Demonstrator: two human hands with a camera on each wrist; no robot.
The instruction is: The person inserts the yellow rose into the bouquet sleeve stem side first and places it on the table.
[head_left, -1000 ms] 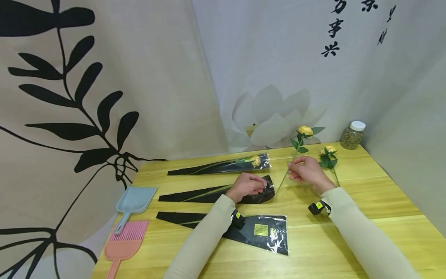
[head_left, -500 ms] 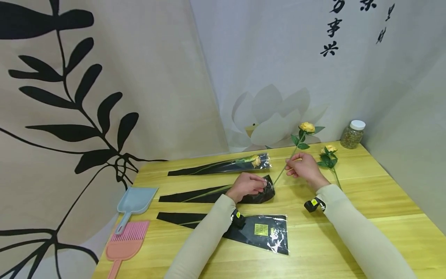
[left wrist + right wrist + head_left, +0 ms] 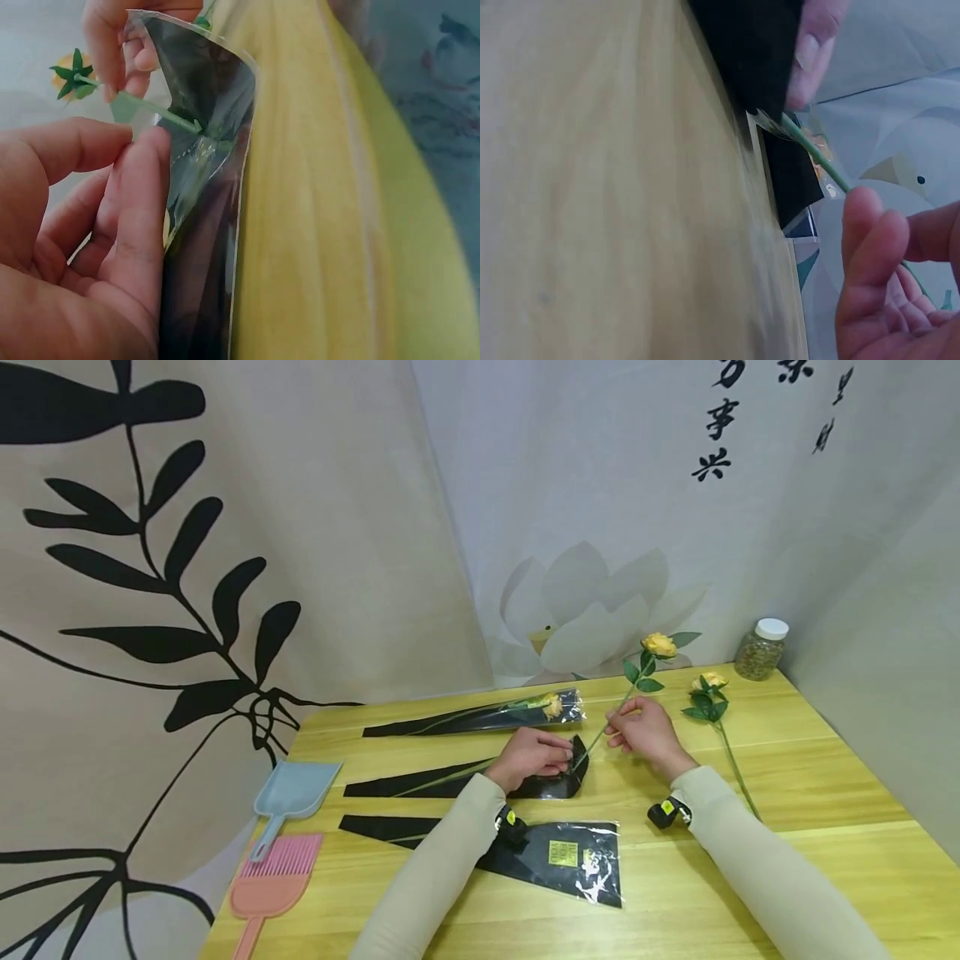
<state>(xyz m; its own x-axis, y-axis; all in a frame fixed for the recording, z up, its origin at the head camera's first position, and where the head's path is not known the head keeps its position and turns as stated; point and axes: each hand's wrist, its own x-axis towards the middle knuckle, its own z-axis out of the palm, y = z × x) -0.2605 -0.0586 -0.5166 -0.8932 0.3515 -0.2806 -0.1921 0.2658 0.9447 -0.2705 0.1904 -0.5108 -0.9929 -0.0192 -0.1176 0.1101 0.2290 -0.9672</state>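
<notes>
My right hand (image 3: 647, 735) pinches the green stem (image 3: 819, 159) of a yellow rose (image 3: 660, 646), which slants with its bloom up and to the right. The stem's lower end is inside the mouth of the middle black flower sleeve (image 3: 551, 788). Thumb and fingers of my left hand (image 3: 531, 758) pinch that sleeve's edge, and its clear front stands raised in the left wrist view. Another green stem shows along the same sleeve. A second loose yellow rose (image 3: 705, 700) lies to the right, partly behind the right arm.
Behind is a black sleeve (image 3: 457, 723) with a yellow rose inside. In front, another sleeve (image 3: 551, 868) lies partly under my left forearm. A blue dustpan (image 3: 298, 787) and pink brush (image 3: 273, 893) are at left. A lidded jar (image 3: 761, 652) stands at back right.
My right hand has moved left and slightly toward me, bringing the stem's lower end from beside the sleeve into its mouth. My left hand has stayed nearly still on the sleeve.
</notes>
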